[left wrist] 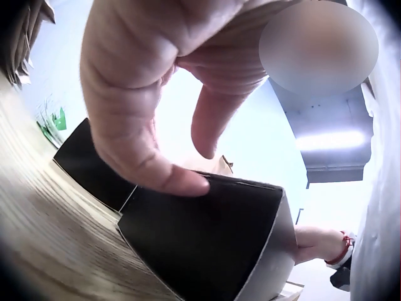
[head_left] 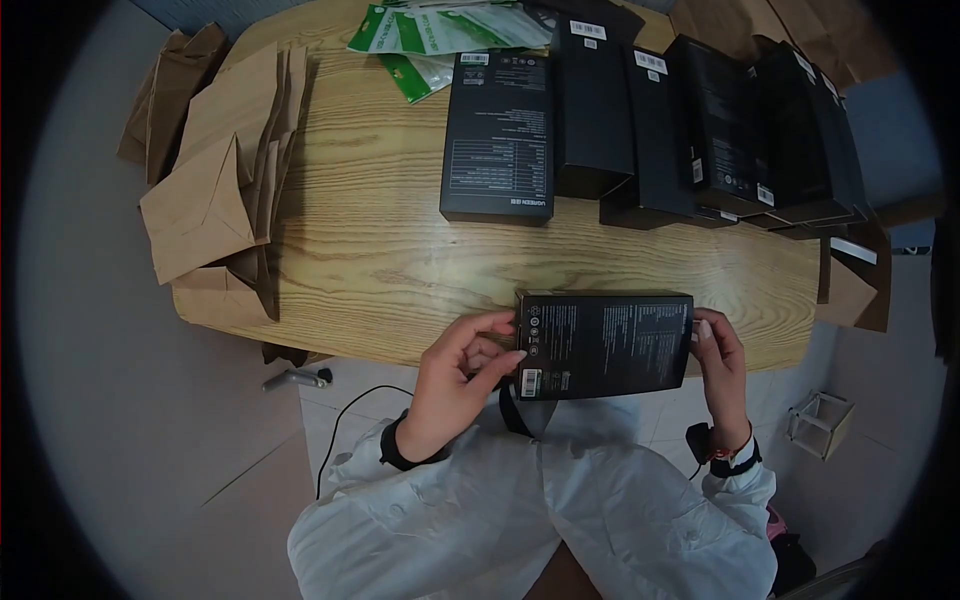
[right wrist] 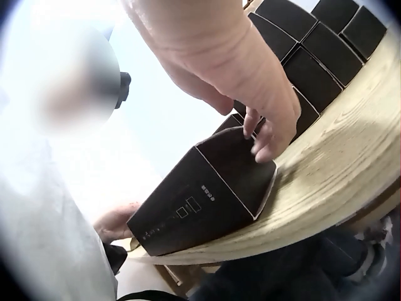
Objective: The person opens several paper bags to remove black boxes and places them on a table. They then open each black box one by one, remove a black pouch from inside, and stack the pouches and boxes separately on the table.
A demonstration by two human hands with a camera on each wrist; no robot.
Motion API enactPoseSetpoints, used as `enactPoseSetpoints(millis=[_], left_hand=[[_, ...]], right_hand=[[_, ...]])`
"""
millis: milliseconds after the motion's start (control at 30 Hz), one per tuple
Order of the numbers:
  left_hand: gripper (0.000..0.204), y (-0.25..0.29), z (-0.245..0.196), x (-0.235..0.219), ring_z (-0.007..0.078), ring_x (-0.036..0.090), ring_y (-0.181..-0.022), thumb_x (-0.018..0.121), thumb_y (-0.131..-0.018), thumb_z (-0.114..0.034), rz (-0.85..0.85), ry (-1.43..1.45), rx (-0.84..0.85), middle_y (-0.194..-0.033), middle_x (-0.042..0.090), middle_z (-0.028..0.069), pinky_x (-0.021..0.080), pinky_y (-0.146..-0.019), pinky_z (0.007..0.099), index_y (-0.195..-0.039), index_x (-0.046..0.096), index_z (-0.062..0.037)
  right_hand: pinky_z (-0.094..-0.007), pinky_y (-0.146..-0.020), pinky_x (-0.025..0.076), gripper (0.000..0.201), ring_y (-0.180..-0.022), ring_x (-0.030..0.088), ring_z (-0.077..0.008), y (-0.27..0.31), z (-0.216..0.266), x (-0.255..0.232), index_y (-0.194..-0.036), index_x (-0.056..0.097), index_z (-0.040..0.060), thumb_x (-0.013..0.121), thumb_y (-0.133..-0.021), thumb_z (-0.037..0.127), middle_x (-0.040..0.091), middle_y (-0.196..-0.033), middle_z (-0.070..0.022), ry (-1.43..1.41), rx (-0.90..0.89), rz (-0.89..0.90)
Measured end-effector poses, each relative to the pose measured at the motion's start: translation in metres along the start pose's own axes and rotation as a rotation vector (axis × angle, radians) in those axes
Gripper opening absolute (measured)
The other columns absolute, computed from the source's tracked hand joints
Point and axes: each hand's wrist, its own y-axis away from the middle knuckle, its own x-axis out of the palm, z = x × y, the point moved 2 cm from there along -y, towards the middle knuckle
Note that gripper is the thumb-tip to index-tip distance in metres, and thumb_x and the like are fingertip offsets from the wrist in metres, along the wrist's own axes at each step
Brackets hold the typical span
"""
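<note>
A black printed box [head_left: 605, 345] lies at the table's front edge between both hands, its label-covered face up. My left hand [head_left: 462, 372] is at its left end, thumb tip over the top edge. In the left wrist view, a bent finger [left wrist: 188, 183] presses the plain end panel [left wrist: 200, 232]. My right hand [head_left: 722, 368] holds the opposite end, its thumb by the edge. The right wrist view shows curled fingers [right wrist: 268, 141] in front of the dark end of the box [right wrist: 188, 207]. The undersides of the fingers are partly hidden.
Several similar black boxes [head_left: 590, 120] stand in a row at the back right, one lying flat [head_left: 497, 150] beside them. Green-and-white plastic bags [head_left: 440, 30] lie behind. Brown paper bags [head_left: 225, 160] are stacked at the left of the wooden table [head_left: 370, 200].
</note>
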Motion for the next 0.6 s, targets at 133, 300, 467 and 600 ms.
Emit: enactPoseSetpoints(millis=[133,300,467,600], left_hand=[[0.103,-0.005,-0.024,0.006,0.0351,0.042,-0.128,0.087,-0.061,-0.013,0.083,-0.610,0.287,-0.141,0.031,0.0210,0.041,-0.102,0.0413,-0.144,0.027,-0.0073],[0.120,-0.008,-0.011,0.005,0.0414,0.024,-0.136,0.091,-0.050,-0.026,0.394,-0.584,0.307,-0.149,0.012,0.0209,0.031,-0.110,0.0452,-0.147,0.021,-0.0096],[0.113,-0.007,-0.008,0.000,0.0394,0.039,-0.121,0.092,-0.048,-0.028,0.369,-0.687,0.332,-0.133,0.030,0.0191,0.038,-0.101,0.0425,-0.142,0.033,-0.0089],[0.108,0.001,-0.012,0.010,0.0379,0.041,-0.115,0.090,-0.051,-0.026,0.359,-0.765,0.381,-0.126,0.034,0.0189,0.041,-0.096,0.0407,-0.142,0.034,-0.0089]], right_hand=[[-0.0195,-0.076,0.043,0.014,-0.086,0.053,-0.0042,0.000,-0.001,-0.013,-0.103,0.057,0.0023,0.061,-0.090,0.006,0.058,-0.094,0.0014,0.004,0.037,0.093],[-0.0169,-0.069,0.041,0.019,-0.082,0.052,-0.0018,-0.008,-0.008,-0.020,-0.093,0.055,0.0036,0.068,-0.082,-0.004,0.057,-0.089,0.0027,0.056,0.070,0.294],[-0.0189,-0.073,0.045,0.016,-0.086,0.053,-0.0066,-0.012,0.002,-0.004,-0.100,0.052,0.0031,0.063,-0.090,0.008,0.054,-0.101,-0.0021,0.050,0.024,0.143],[-0.0269,-0.077,0.052,0.035,-0.096,0.055,-0.0146,0.013,0.002,-0.014,-0.118,0.041,0.0032,0.059,-0.094,0.023,0.048,-0.112,-0.0072,0.126,0.158,0.042]])
